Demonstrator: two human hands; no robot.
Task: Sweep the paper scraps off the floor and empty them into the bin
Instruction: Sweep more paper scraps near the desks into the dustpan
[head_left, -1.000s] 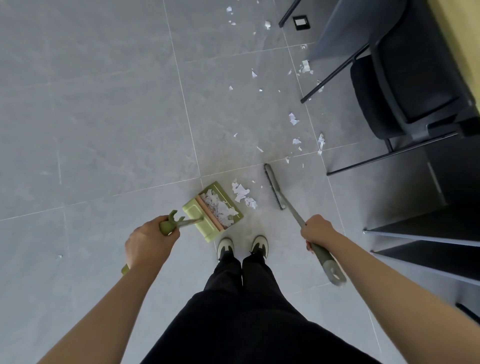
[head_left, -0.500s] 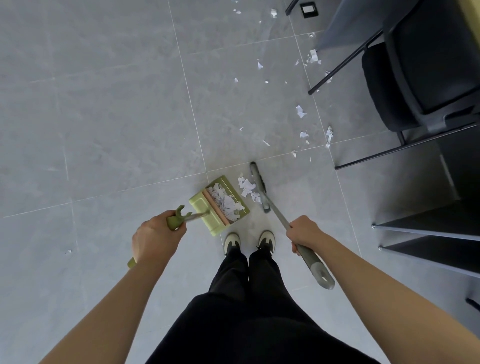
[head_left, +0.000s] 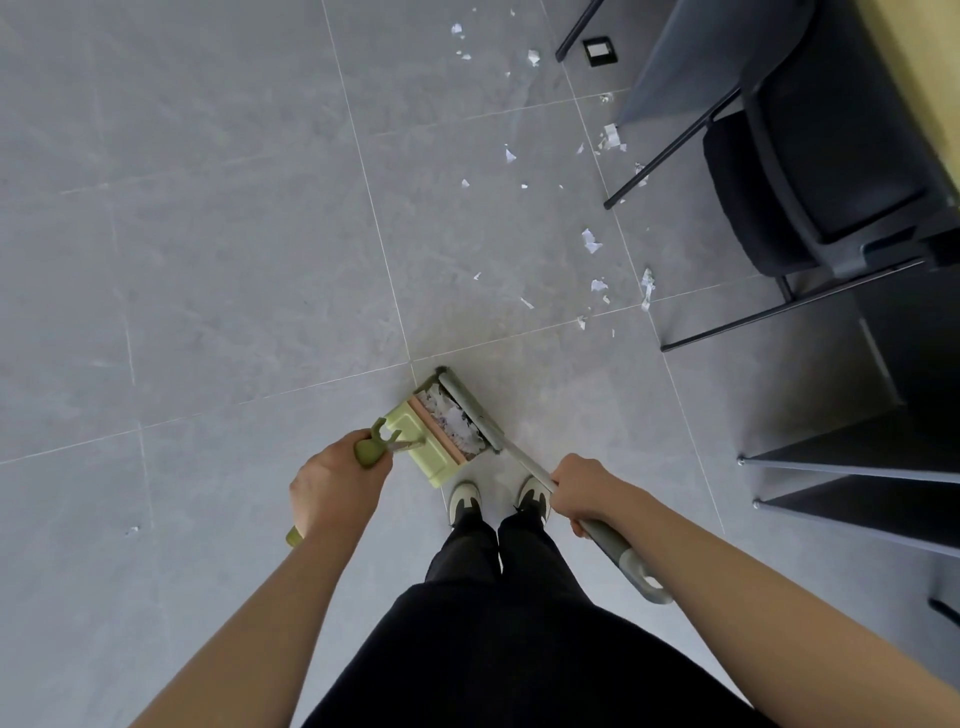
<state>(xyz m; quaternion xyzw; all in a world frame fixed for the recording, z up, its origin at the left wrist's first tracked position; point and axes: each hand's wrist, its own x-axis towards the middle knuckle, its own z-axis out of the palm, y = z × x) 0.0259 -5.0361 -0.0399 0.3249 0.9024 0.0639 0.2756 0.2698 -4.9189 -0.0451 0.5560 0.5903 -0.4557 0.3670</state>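
Two hands engaged: left hand (head_left: 335, 486) grips green dustpan (head_left: 435, 442) handle; right hand (head_left: 584, 488) grips grey broom (head_left: 470, 410), head at pan mouth. Paper scraps (head_left: 592, 241): pile inside pan, more strewn on grey tiled floor (head_left: 208, 260) toward 1 o'clock. Black chair (head_left: 810, 187) at 2 o'clock.

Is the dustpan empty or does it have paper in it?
Not empty: white paper scraps lie piled inside the green dustpan, with the broom head at its mouth.

broom head (head_left: 470, 410) hides dustpan (head_left: 434, 447) mouth, chair (head_left: 810, 171) cropped
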